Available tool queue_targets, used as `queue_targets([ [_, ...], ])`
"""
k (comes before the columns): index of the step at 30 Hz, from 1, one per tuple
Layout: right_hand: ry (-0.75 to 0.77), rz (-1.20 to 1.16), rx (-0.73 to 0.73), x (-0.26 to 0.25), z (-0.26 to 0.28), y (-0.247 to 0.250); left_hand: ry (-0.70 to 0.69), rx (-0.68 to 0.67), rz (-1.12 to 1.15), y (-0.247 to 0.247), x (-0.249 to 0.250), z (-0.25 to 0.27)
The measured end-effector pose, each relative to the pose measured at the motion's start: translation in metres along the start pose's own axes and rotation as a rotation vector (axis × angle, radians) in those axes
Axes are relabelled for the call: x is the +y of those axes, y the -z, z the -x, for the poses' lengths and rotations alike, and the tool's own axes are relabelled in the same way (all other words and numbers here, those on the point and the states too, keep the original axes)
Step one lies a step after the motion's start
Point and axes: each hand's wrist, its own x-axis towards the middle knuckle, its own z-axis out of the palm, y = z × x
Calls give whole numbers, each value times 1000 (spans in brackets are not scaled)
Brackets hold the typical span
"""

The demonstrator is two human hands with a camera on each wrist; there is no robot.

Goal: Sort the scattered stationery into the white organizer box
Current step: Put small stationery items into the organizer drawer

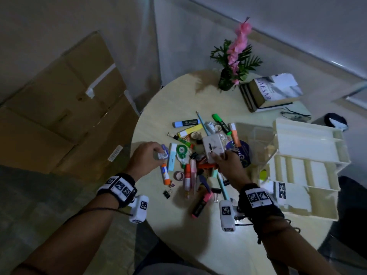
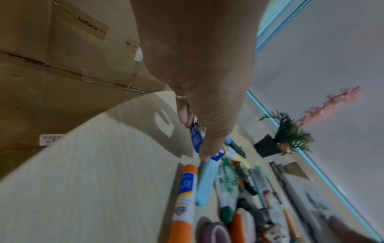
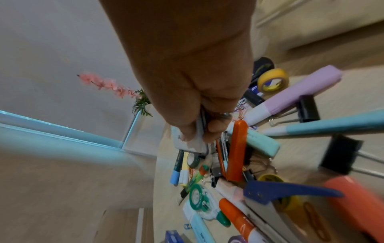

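A heap of stationery (image 1: pixel 200 155) lies on the round table (image 1: pixel 178 225): highlighters, tape rolls, binder clips, a glue stick (image 1: pixel 164 174). My left hand (image 1: pixel 148 155) pinches a small blue and white box (image 1: pixel 163 153) at the heap's left edge; in the left wrist view the blue box (image 2: pixel 196 139) sits between thumb and fingers. My right hand (image 1: pixel 228 163) grips a white Artline box (image 1: pixel 213 148) above the heap; the right wrist view shows its fingers curled round that white box (image 3: pixel 192 141). The white organizer box (image 1: pixel 309 155) stands open at the right.
A potted plant with pink flowers (image 1: pixel 234 64) and a stack of books (image 1: pixel 270 92) stand at the table's far side, with glasses (image 1: pixel 296 115) beside them. Cardboard boxes (image 1: pixel 65 108) are stacked on the floor to the left. A white card (image 1: pixel 278 190) lies in the organizer's near tray.
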Motion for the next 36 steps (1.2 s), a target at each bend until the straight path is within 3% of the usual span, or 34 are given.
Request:
queue_targets([
  [4, 47, -51, -56, 10, 43, 32, -86, -17, 33, -9, 48, 5],
  [9, -57, -144, -82, 39, 96, 107, -289, -154, 122, -45, 137, 15],
  [13, -158, -166, -21, 80, 146, 182, -422, -246, 126, -96, 209, 22],
  [17, -230, -213, 135, 132, 174, 242, -497, -281, 125, -149, 265, 31],
  [20, -255, -241, 273, 167, 165, 267, -514, -348, 103, -181, 297, 38],
  [27, -235, -155, 393, 209, 106, 280, -526, -362, -29, -238, 341, 39],
  [36, -276, 329, 435, 204, 83, 280, -513, -214, -364, -290, 361, 33],
])
